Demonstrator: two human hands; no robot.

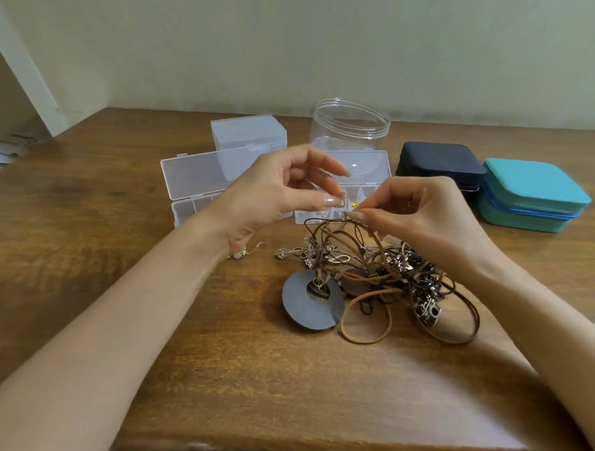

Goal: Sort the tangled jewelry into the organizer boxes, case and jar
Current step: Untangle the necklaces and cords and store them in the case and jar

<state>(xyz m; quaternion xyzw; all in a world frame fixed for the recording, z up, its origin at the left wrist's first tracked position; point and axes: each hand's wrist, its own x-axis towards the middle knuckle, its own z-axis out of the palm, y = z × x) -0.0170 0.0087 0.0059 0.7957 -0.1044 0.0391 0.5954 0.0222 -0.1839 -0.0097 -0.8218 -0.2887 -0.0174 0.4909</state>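
Both hands are up over the bench (119,240), fingertips almost meeting. The left hand (271,192) pinches what looks like a small hoop (343,196). The right hand (425,219) pinches a brown cord (375,237) rising from the tangled jewelry (394,282), which lies just below, nearer the right. The open organizer box (198,175) sits directly behind.

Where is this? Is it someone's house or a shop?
Probably a room at home: a wooden table against a plain wall, with a heap of tangled jewelry and small clear organizer boxes for sorting it.
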